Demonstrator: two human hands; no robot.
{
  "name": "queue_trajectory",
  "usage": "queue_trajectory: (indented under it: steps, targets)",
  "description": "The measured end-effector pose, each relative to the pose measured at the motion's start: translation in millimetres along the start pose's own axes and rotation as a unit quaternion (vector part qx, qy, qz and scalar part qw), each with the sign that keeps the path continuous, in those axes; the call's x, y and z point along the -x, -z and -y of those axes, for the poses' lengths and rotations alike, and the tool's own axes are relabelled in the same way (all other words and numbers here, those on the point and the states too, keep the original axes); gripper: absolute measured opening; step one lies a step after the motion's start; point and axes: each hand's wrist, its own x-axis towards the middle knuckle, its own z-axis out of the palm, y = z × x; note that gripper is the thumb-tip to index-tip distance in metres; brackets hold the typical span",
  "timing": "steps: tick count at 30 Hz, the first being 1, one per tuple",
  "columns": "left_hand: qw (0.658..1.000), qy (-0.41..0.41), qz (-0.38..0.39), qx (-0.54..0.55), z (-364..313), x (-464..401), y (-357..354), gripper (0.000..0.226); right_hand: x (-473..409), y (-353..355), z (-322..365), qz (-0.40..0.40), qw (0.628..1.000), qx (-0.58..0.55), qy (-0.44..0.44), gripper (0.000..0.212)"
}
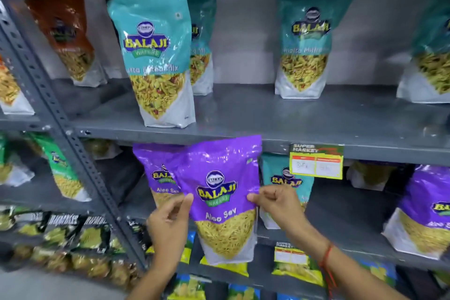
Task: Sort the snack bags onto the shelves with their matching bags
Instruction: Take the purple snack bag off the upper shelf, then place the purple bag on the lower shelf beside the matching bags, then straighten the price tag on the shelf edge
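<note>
I hold a purple Aloo Sev bag upright in front of the middle shelf. My left hand pinches its left edge and my right hand pinches its right edge. Just behind it to the left stands a second purple Aloo Sev bag on that shelf. A teal mix bag stands behind my right hand on the same shelf. Another purple bag stands at the far right. On the upper shelf stand teal mix bags.
A grey perforated upright divides this bay from the left one, which holds an orange-brown bag and a green bag. A yellow price tag hangs from the upper shelf's edge. Lower shelves carry yellow and dark packets.
</note>
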Motion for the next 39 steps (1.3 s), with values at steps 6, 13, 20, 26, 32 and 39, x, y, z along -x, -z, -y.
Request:
queue_trajectory:
  steps: [6,13,20,26,32,39]
  targets:
    - [0.993,0.054,0.013,-0.104,60,-27,-34,0.015,-50,-21,-75,-0.059,0.994,0.045,-0.083,0.049]
    - [0.984,0.072,0.021,-0.161,105,-55,-65,0.043,-82,-35,-111,-0.132,0.986,0.072,-0.066,0.034]
    - [0.985,0.11,-0.015,-0.128,110,-54,-70,0.028,-73,-39,-103,-0.125,0.986,0.09,-0.058,0.012]
    - [0.997,0.072,-0.004,-0.03,65,-14,-111,0.011,-48,-5,-84,-0.201,0.978,0.061,-0.021,0.011]
    - [0.979,0.012,0.178,-0.098,64,14,-181,0.03,-28,83,-112,-0.375,0.923,0.074,-0.04,0.028]
    - [0.966,-0.028,0.161,-0.199,75,11,-211,0.05,-34,116,-136,-0.165,0.98,0.082,-0.075,0.018]
